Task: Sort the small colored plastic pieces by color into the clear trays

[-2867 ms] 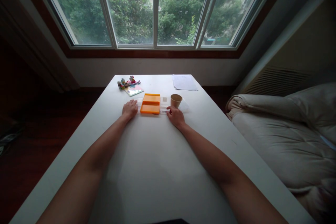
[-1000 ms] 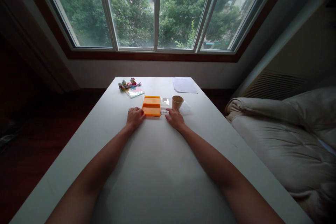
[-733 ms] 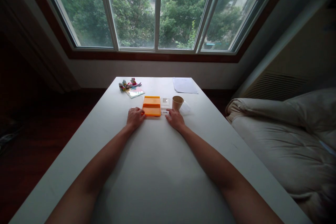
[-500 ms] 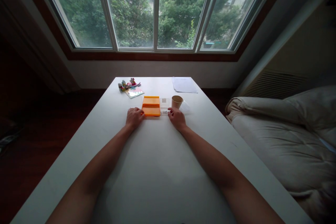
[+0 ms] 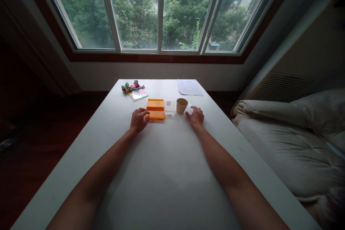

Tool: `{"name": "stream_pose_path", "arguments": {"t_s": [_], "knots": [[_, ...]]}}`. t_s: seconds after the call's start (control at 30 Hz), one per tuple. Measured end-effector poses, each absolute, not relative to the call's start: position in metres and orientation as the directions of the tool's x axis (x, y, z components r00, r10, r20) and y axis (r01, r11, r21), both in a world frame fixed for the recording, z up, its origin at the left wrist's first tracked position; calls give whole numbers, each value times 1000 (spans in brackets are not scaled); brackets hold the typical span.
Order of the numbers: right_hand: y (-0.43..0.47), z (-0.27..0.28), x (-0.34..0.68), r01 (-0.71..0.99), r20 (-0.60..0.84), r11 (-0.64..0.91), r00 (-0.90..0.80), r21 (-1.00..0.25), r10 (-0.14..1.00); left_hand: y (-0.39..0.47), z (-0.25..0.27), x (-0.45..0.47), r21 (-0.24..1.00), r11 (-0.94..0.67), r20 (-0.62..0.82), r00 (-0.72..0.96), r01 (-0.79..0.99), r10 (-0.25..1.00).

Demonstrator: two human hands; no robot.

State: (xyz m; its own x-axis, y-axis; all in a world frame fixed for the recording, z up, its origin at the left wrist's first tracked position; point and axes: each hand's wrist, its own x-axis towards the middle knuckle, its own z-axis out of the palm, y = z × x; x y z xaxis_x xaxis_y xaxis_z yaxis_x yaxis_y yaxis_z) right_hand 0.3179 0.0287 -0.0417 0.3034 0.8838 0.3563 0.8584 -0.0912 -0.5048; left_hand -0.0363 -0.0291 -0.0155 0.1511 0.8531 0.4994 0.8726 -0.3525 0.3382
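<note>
My left hand point(image 5: 139, 119) is at the near left corner of an open orange plastic case point(image 5: 155, 105), its curled fingers and thumb apart and nothing seen between them. Clear plastic flaps point(image 5: 169, 105) extend to the right of the case, with a small pale label and some small item on them. Just beyond stands an upright brown paper cup point(image 5: 182, 105). To the right of the cup, my right hand point(image 5: 196, 116) lies over a thin translucent piece point(image 5: 189, 108). Its thumb and fingers are spread, and it partly hides that piece.
Small colourful figures point(image 5: 130, 87) and a shiny card or packet point(image 5: 138, 94) lie at the back left of the white table point(image 5: 167, 172). White paper sheets point(image 5: 189, 87) lie at the back right. A padded beige seat point(image 5: 291, 143) stands beyond the right edge, and a window is ahead.
My right hand has moved right, from the clear flaps in front of the cup to the translucent piece beside it. My left hand has lifted slightly, with its fingers opening.
</note>
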Motion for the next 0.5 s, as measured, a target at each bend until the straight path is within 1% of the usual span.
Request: {"name": "stream_pose_path", "arguments": {"t_s": [0.07, 0.13, 0.2, 0.23, 0.3, 0.37, 0.43, 0.5], "knots": [[31, -42, 323, 822, 355, -133, 377, -554, 856, -34, -11, -31, 357, -372, 506, 157, 857, 848], [32, -38, 329, 768, 385, -158, 474, -621, 792, -38, -7, -25, 379, -408, 519, 174, 830, 837], [30, -30, 333, 727, 444, -126, 537, -675, 717, -43, -4, -17, 408, -442, 523, 192, 799, 830], [28, -25, 333, 720, 484, -84, 543, -689, 686, -46, -3, -13, 426, -456, 524, 198, 781, 828], [20, -13, 327, 727, 583, 59, 497, -684, 643, -51, -1, -5, 471, -490, 522, 216, 733, 825], [8, -3, 314, 729, 678, 229, 406, -645, 613, -56, 0, 4, 539, -528, 515, 239, 656, 823], [-7, 5, 296, 722, 747, 381, 281, -578, 602, -60, 0, 12, 636, -550, 499, 255, 541, 828], [-22, 9, 274, 702, 780, 493, 141, -513, 610, -62, 0, 18, 753, -537, 477, 246, 381, 844]]}}
